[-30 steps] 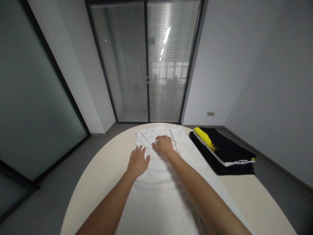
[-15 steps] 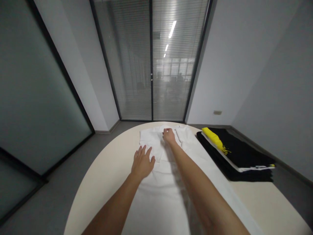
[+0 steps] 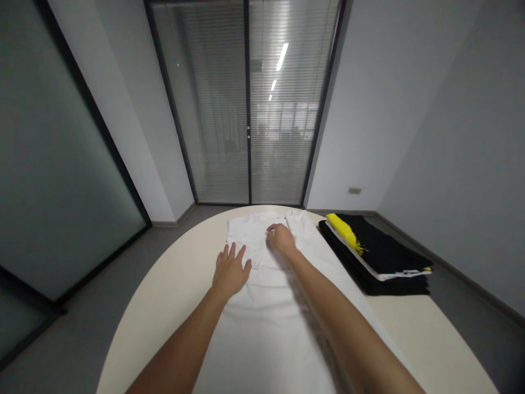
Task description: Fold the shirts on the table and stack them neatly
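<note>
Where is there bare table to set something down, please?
Bare table: between its left edge and the left forearm; also between white cloth, dark stack and right edge. Crowded: the middle, with that cloth, left hand and right hand.

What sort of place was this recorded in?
Probably an office or meeting room: blinds cover the dark-framed glass doors, a frosted panel stands on the left, and the pale table has a rounded edge.

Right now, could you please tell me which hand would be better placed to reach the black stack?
Probably the right hand: it is nearer the black stack. The left hand, spread at the left edge of the white cloth, has the right arm in between.
</note>
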Available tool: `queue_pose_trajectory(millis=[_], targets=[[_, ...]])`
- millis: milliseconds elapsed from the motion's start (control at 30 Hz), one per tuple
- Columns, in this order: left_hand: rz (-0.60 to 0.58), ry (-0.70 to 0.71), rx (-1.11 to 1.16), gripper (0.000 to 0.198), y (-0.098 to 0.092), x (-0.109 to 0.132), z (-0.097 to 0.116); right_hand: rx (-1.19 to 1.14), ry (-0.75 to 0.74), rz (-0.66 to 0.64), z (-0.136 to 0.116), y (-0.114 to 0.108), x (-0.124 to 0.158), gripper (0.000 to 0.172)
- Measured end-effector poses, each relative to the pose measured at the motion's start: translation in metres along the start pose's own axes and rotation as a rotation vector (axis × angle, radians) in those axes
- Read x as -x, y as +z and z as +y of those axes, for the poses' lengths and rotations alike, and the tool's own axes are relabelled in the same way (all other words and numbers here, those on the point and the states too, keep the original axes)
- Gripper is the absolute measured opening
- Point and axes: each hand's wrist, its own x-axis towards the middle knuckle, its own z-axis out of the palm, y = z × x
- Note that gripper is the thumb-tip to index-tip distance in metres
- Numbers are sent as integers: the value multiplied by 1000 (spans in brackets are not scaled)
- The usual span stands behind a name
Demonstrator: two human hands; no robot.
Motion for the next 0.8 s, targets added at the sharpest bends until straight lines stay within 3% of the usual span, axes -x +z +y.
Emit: queue_pose_trajectory(millis=[100,200,300,433,633,800], targets=[[-19,-4,13,57,2,-2,-2,166,26,37,6,-15,16,34],[-26,5,11,58,3,-3,-3,317,150,60,20,-26,27,45],[-34,18,-1,58,2,-3,-3,306,230,-62,45,-29,32,58],[-66,11,-6,58,2,-6,-2,245,152,-203,74,-22,40,72],[-23,-57,-41,59,-5,-4,0,231,91,-115,83,-16,55,74],[37,-194,-107,47,-24,1,-3,234,94,-79,81,-16,56,73]])
